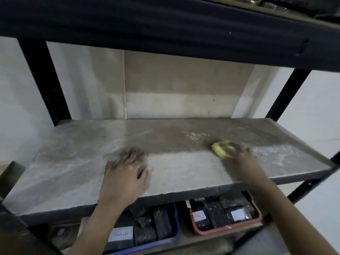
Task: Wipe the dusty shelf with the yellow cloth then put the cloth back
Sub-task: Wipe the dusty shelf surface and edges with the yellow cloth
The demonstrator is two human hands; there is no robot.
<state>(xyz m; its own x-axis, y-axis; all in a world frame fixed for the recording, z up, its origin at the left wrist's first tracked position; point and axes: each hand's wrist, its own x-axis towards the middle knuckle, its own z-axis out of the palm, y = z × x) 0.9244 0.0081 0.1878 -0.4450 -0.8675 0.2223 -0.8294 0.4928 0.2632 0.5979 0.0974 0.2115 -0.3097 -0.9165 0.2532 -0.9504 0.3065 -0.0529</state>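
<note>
The dusty shelf [77, 162] is a grey-brown board in a black metal rack, with pale dust streaks and a darker band along the back. My right hand [242, 159] presses the bunched yellow cloth [220, 149] onto the board right of centre; my fingers cover part of the cloth. My left hand [127, 172] lies flat on the board left of centre, fingers spread, holding nothing. Both hands are blurred.
A black upper shelf beam [165, 30] hangs close overhead. Black uprights stand at the left [46, 83] and right [287, 94]. Below the board sit a blue bin [174, 234] and a red tray [226, 230] with dark wrapped packages.
</note>
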